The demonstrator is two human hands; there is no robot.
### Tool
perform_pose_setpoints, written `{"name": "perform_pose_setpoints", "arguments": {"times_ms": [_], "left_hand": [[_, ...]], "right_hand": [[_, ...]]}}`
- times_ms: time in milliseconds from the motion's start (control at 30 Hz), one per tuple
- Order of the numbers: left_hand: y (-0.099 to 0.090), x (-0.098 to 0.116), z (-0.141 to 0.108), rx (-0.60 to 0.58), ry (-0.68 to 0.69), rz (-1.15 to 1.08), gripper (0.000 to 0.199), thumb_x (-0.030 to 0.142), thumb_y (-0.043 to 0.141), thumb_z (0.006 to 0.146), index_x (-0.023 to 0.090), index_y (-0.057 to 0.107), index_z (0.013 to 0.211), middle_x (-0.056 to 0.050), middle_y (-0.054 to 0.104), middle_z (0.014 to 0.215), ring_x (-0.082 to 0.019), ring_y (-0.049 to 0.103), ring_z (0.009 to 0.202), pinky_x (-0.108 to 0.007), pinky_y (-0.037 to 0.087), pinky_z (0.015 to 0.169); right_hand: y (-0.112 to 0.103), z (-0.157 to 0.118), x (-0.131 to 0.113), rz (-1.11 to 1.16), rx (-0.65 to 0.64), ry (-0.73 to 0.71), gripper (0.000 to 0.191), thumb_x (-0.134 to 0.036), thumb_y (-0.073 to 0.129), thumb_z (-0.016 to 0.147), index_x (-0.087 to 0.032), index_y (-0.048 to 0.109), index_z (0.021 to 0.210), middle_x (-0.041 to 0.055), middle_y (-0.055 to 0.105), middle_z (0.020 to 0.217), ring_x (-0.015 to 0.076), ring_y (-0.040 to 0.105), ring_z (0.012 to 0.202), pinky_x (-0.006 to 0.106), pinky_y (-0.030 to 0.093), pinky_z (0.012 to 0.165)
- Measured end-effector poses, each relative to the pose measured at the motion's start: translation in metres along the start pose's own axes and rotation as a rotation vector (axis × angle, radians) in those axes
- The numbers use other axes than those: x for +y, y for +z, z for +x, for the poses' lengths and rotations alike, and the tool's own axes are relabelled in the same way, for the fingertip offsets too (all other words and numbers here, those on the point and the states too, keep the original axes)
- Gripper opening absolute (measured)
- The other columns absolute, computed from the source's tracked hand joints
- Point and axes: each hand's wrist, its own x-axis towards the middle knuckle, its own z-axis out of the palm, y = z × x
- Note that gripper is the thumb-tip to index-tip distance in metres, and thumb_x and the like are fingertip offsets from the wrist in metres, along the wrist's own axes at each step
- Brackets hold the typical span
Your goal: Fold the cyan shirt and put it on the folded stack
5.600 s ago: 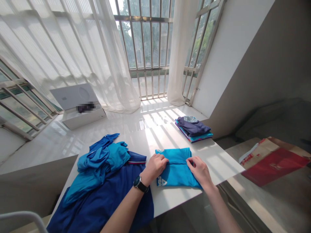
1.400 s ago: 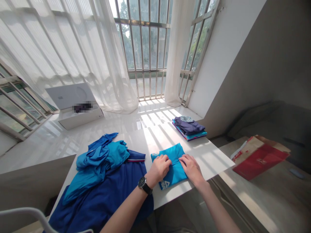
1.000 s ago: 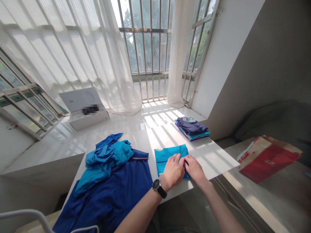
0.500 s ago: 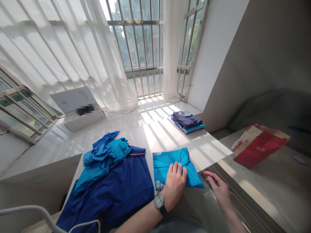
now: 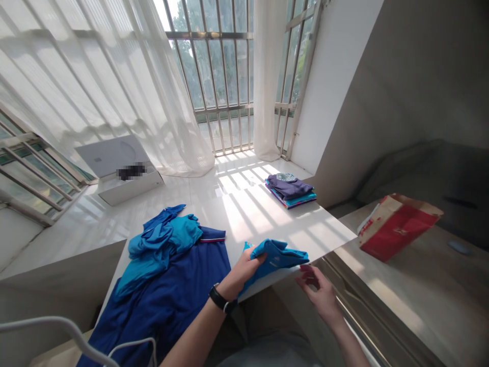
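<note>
A light blue garment [image 5: 278,256], partly folded over, lies at the front edge of the white tabletop [image 5: 244,214]. My left hand [image 5: 244,272], with a dark-strapped watch on its wrist, grips the garment's left side between thumb and fingers. By the garment's right corner is my right hand [image 5: 315,288], its fingers curled and apart, with nothing visible in it. Left of my hands, a dark blue garment [image 5: 179,290] is spread over the table, with crumpled lighter blue clothing [image 5: 164,239] on top. A folded stack of clothes [image 5: 291,189] sits farther back on the right.
An open white box [image 5: 130,186] stands at the back left beside a sheer curtain [image 5: 171,112]. To the right, a red and brown paper bag [image 5: 401,229] rests on a lower surface. A white tube [image 5: 49,321] crosses the lower left.
My left hand has turned over and moved left, lifting and folding part of the light blue garment. My right hand has shifted slightly left. The camera view has moved a little.
</note>
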Motion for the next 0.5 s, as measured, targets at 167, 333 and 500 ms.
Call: {"name": "perform_pose_setpoints", "arguments": {"times_ms": [167,333,500], "left_hand": [[-0.021,0.001,-0.009,0.048,-0.254,-0.445,0.045,0.036,0.075,0.084,0.014,0.067,0.122,-0.013,0.076,0.111,-0.032,0.071,0.104,-0.047,0.051,0.1],[-0.03,0.01,-0.012,-0.091,-0.374,-0.694,0.047,0.044,0.061,0.096,0.011,0.063,0.129,-0.015,0.075,0.112,-0.033,0.067,0.116,-0.048,0.049,0.105],[-0.034,0.026,-0.007,-0.163,-0.366,-0.754,0.054,0.05,0.055,0.097,0.009,0.06,0.132,-0.018,0.073,0.116,-0.037,0.063,0.121,-0.054,0.045,0.108]], "right_hand": [[0.011,0.034,-0.036,0.153,-0.212,0.007,0.071,-0.056,0.084,0.065,-0.023,0.062,0.124,0.0143,0.068,0.124,0.0332,0.064,0.114,0.049,0.055,0.095],[0.018,0.066,-0.089,0.362,-0.456,0.011,0.048,-0.06,0.077,0.074,-0.021,0.07,0.102,0.0115,0.074,0.102,0.0315,0.068,0.099,0.049,0.055,0.09],[0.027,0.091,-0.118,0.401,-0.61,0.006,0.051,-0.054,0.074,0.081,-0.022,0.066,0.119,0.0081,0.073,0.109,0.0258,0.068,0.097,0.039,0.055,0.085]]}}
